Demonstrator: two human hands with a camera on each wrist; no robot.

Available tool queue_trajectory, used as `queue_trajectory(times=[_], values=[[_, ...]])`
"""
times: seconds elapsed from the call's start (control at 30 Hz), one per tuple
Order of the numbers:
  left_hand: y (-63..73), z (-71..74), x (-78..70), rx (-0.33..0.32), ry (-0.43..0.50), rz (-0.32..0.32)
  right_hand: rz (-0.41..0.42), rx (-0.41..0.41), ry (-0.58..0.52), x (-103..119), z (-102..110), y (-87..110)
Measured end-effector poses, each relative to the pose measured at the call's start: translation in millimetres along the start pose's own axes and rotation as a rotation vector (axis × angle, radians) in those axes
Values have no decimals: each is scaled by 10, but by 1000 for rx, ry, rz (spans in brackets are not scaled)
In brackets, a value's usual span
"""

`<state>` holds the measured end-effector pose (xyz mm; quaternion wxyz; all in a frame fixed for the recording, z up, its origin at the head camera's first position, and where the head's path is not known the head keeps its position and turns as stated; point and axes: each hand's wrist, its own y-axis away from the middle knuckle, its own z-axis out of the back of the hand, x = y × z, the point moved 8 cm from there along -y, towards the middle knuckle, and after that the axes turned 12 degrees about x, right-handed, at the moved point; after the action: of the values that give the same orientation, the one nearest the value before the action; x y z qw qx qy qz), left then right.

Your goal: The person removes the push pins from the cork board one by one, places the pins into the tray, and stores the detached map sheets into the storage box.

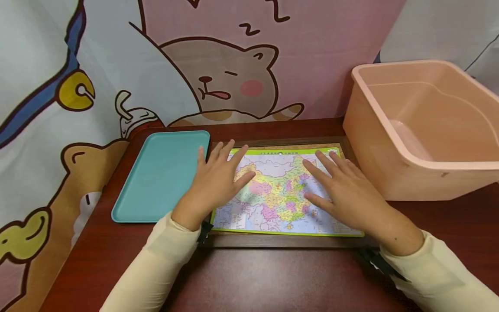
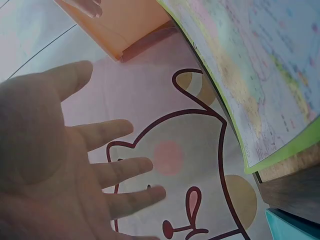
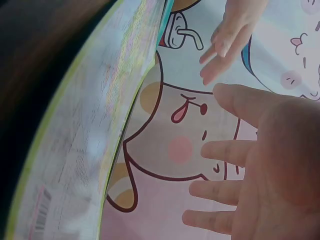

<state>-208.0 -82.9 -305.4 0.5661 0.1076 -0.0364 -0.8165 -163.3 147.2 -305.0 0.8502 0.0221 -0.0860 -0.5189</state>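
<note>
A colourful map sheet [image 1: 273,203] with a green border lies on a brown wooden-framed board [image 1: 280,241] in the head view. Over its left part hovers my left hand [image 1: 214,177], fingers spread and straight. My right hand [image 1: 347,190] is over the right part, its fingers spread as well. Both wrist views show a gap between the hands and the map; the left palm [image 2: 45,150] and the right palm [image 3: 285,155] hold nothing. The map's surface shows printed regions in pink, yellow and green.
A teal tray [image 1: 160,177] lies left of the board on the dark red table [image 1: 273,277]. At the right stands a large peach plastic tub [image 1: 374,143]. A cartoon-printed cloth [image 1: 319,56] hangs behind the table.
</note>
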Motion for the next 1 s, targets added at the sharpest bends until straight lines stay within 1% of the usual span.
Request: queue_trajectory(times=[0.13, 0.27, 0.4, 0.5, 0.6, 0.77, 0.83, 0.93, 1.0], values=[[-7, 39, -34, -14, 32, -17, 19, 9, -2, 64, -1, 19], [-73, 37, -96, 11, 32, -29, 48, -2, 11, 140, -9, 34], [-179, 37, -197, 51, -22, -44, 93, -33, 42, 232, -30, 65], [-254, 32, -274, 93, -81, -51, 130, -36, 62, 310, -67, 92], [-353, 10, -364, 129, -115, -69, 166, -18, 58, 362, -124, 116], [-518, -40, -491, 173, -95, -113, 222, 48, 52, 425, -243, 148], [-574, -68, -515, 190, -91, -118, 247, 68, 56, 454, -291, 159], [-645, -102, -530, 206, -84, -117, 289, 70, 48, 506, -347, 169], [-684, -137, -544, 230, -74, -120, 315, 75, 35, 543, -386, 176]])
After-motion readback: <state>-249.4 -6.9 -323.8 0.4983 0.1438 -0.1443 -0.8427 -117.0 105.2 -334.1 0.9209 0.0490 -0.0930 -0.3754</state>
